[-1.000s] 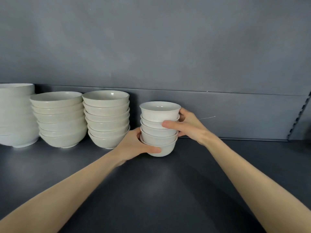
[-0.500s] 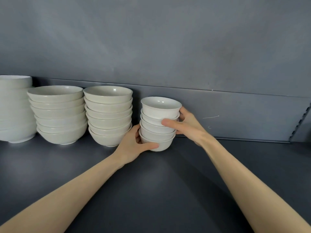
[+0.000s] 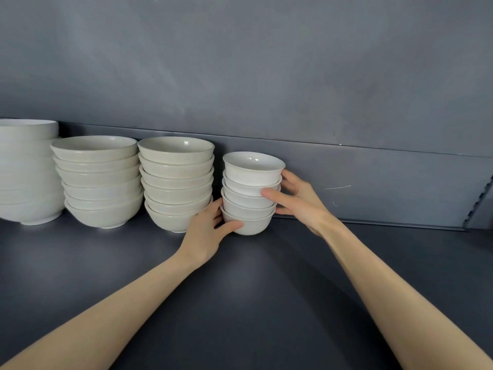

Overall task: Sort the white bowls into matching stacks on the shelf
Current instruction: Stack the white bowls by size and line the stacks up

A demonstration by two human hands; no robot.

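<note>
A: Status on the small white bowl stack (image 3: 252, 193)?

B: Five bowls, nested, glossy plain white, narrow-footed. The top one sits a bit high and tips slightly toward the camera, so its inside shows. The base looks down on the dark grey shelf (image 3: 266, 289), and the stack sits between the two hands.

A: Hands?

B: Both are on it. The left hand (image 3: 206, 231) is low: its thumb wraps across the front of the bottom bowl and its fingers curl round the left side. The right hand (image 3: 298, 198) is higher: its thumb lies on the front at about the third bowl, and its fingers are spread round the back on the right. Between them they cup the stack.

A: Neighbours?

B: There's a cream bowl stack (image 3: 176, 182) right beside the left hand, whose knuckles are at or nearly at its bottom bowl; I can't tell if they touch. These bowls are wider and duller than the white ones. Beyond that, further from the left hand, comes a second cream stack (image 3: 98, 180) of the same shape. Further out still is a large white bowl stack (image 3: 26, 172), cut off by the frame edge.

A: Behind?

B: A grey back panel (image 3: 373, 76) stands just behind the right fingers, with a thin pale scratch (image 3: 337, 187) out past the right hand. A notched upright (image 3: 480, 198) is at the far right.
</note>
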